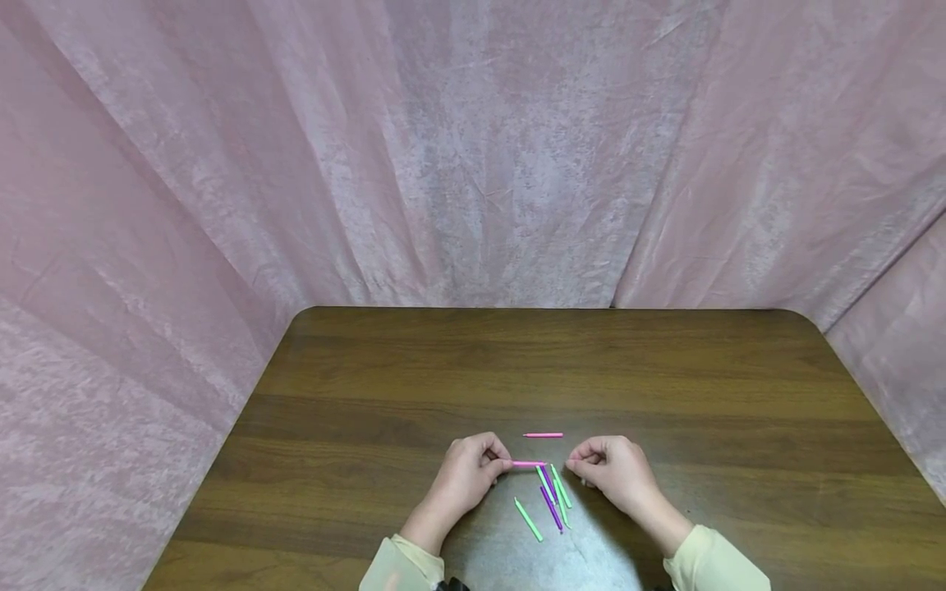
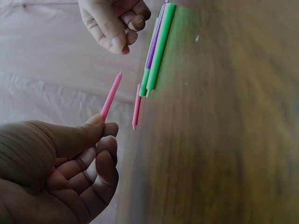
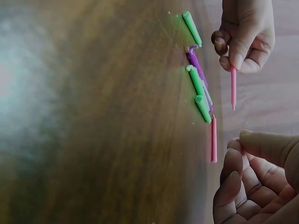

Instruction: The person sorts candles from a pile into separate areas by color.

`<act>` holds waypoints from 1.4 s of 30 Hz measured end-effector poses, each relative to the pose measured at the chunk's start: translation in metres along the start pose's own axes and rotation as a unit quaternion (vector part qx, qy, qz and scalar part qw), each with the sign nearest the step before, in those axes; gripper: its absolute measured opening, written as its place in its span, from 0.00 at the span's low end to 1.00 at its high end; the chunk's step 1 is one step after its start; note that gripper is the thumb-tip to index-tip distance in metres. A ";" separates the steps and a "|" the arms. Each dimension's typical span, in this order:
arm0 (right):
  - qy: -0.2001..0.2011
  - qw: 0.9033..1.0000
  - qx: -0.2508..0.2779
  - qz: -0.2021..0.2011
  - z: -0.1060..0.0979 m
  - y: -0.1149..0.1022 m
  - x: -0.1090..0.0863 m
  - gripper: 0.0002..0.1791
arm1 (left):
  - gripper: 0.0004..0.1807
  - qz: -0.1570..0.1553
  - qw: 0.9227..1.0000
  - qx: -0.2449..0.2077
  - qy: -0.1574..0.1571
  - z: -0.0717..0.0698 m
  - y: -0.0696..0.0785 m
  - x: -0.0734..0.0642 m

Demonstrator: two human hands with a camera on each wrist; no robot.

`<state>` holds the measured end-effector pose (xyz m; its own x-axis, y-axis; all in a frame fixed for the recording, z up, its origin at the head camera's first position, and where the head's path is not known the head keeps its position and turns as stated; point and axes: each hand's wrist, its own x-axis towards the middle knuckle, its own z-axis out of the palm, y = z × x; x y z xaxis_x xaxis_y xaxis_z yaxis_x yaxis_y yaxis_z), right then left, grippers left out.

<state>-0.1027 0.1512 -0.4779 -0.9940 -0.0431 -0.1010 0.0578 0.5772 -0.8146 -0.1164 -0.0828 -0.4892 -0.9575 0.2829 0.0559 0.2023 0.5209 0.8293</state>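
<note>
A thin pink candle is pinched by one end between thumb and index finger of my left hand; its wick end points toward the right hand. That candle is held above the table, as both wrist views show. Facing it, my right hand has its thumb and index fingertips together with the other fingers curled, and no candle shows between them. Between and below the hands lie several green candles and purple candles, partly overlapping. Another pink candle lies crosswise beyond the hands.
All the loose candles lie on a brown wood-grain table with rounded far corners. A pink velvety curtain hangs behind it and along both sides. Small pale specks dot the tabletop near the candles.
</note>
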 end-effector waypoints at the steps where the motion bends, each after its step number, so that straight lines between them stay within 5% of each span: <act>1: -0.002 1.000 0.000 0.000 0.000 0.000 -0.001 0.04 | 0.07 0.000 1.000 -0.001 0.000 0.000 0.000 0.000; 21: -0.005 0.999 -0.023 -0.024 0.000 0.004 -0.016 0.05 | 0.06 -0.008 1.000 0.014 -0.007 0.005 0.004 0.015; 42: -0.013 0.999 -0.019 -0.037 0.003 0.005 -0.021 0.05 | 0.05 0.021 0.999 0.011 0.032 0.011 0.010 0.032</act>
<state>-0.0812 0.1525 -0.4817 -0.9925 -0.1078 -0.0572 -0.0194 0.6020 -0.7983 -0.1426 -0.0597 -0.4848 -0.9590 0.2539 0.1261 0.2465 0.5267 0.8136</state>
